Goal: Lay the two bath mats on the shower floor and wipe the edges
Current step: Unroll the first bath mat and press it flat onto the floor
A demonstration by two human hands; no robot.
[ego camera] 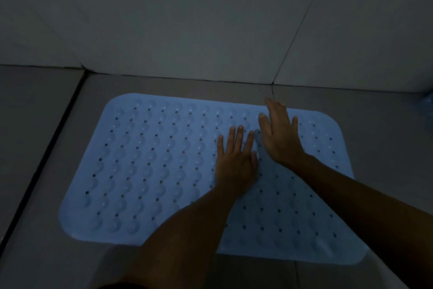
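A light blue rubber bath mat (150, 167) with rows of bumps and small holes lies flat on the grey shower floor (375, 124), close to the back wall. My left hand (234, 162) rests palm down near the mat's middle, fingers spread. My right hand (280, 134) lies flat beside it, a little farther back, its fingertips reaching the mat's far edge. Neither hand holds anything. Only one mat is clearly in view.
The scene is dim. A white tiled wall (187, 19) rises right behind the mat. A dark groove (46, 148) runs along the floor on the left. A bluish object (425, 103) shows at the right edge, too cut off to identify.
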